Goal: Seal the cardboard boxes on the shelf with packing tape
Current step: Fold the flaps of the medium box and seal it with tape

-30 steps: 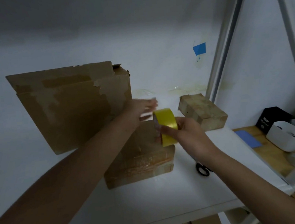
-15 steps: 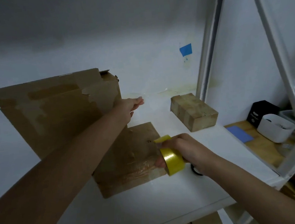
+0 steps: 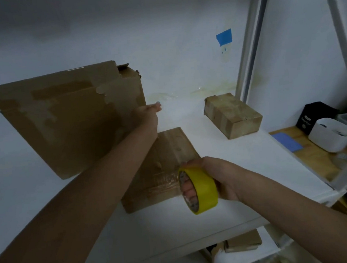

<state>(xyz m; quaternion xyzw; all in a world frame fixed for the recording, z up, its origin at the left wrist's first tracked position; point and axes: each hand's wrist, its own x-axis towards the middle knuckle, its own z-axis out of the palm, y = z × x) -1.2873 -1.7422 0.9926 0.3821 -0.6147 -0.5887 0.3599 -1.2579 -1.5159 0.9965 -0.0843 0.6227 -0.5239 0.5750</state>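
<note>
A flat cardboard box [image 3: 170,152] lies on the white shelf [image 3: 245,167], its top glossy with clear tape. My right hand [image 3: 216,175] grips a yellow tape roll [image 3: 200,189] at the box's near right corner, fingers through the core. My left hand [image 3: 148,116] reaches past the box's far edge with straight fingers, beside the large upright cardboard box [image 3: 66,119]. A small taped box [image 3: 232,113] sits at the back right of the shelf.
A white shelf post [image 3: 252,40] rises behind the small box. Right of the shelf is a wooden table with a white tub [image 3: 332,136], a black box [image 3: 313,115] and a blue pad [image 3: 287,142]. More boxes [image 3: 241,243] sit on the lower shelf.
My right hand has pulled the yellow roll from the flat box's far edge toward me to its near right corner. My left hand has stayed at the far edge by the large box.
</note>
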